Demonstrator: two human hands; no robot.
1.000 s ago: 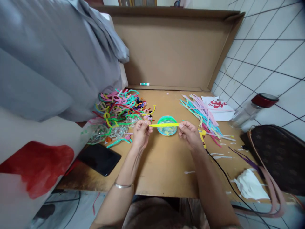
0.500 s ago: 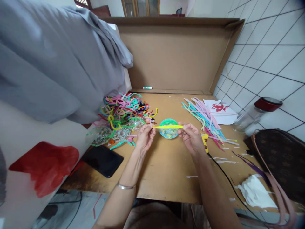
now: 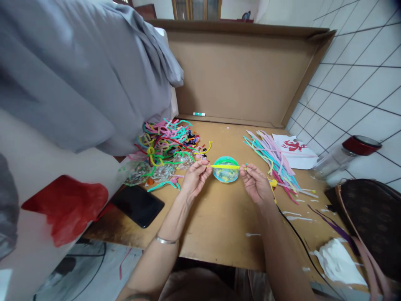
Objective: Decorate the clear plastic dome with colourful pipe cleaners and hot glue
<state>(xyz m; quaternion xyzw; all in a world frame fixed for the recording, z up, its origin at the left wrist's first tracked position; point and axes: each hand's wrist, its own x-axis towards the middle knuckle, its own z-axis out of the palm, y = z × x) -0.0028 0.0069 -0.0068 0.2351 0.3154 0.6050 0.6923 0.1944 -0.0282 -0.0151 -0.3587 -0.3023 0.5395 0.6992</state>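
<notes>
A grey cloth (image 3: pixel 78 71) is hanging at the left over a phone (image 3: pixel 138 205) and a tangle of coloured strips (image 3: pixel 166 142) on the table (image 3: pixel 219 225). The left hand (image 3: pixel 196 177) and right hand (image 3: pixel 257 184) are pinching the ends of a yellow strip (image 3: pixel 226 167), fingers closed on it, holding it taut just above a green bowl (image 3: pixel 226 170). Compared with a second ago the hands are sitting slightly closer together with the strip shorter between them; straight strips (image 3: pixel 272 156), a jar (image 3: pixel 341 156) and a bag (image 3: pixel 372 217) are lying further right.
</notes>
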